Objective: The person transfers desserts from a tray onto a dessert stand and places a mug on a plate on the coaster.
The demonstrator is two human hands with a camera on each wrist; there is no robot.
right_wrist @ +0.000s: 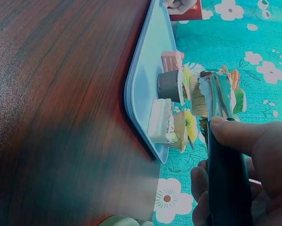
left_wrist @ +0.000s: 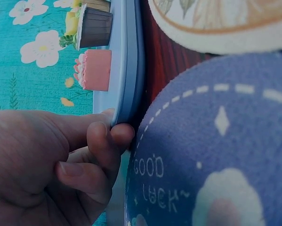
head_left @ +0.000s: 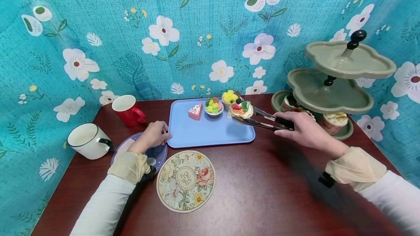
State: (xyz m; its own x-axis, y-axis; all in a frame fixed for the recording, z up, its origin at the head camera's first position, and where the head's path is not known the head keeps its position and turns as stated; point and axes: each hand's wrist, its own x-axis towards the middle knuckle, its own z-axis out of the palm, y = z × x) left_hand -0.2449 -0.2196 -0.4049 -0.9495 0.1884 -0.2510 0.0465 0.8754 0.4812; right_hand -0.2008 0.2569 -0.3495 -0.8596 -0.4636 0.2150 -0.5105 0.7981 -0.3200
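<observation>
My left hand pinches the left rim of a blue tray. In the left wrist view its thumb lies over the rim and a finger beneath. With my right hand I grip metal tongs by their black handles. Between the tongs' ends is a fruit-topped cupcake, raised over the tray's right part. On the tray stand a pink cake slice, a fruit cupcake in a dark cup and a yellow-fruit cupcake. A white cake piece shows in the right wrist view, largely hidden from the head view.
A green tiered stand is at the right, with several cupcakes on its bottom tier. At the left are a red mug and a white mug. A purple mat and a floral round mat lie in front.
</observation>
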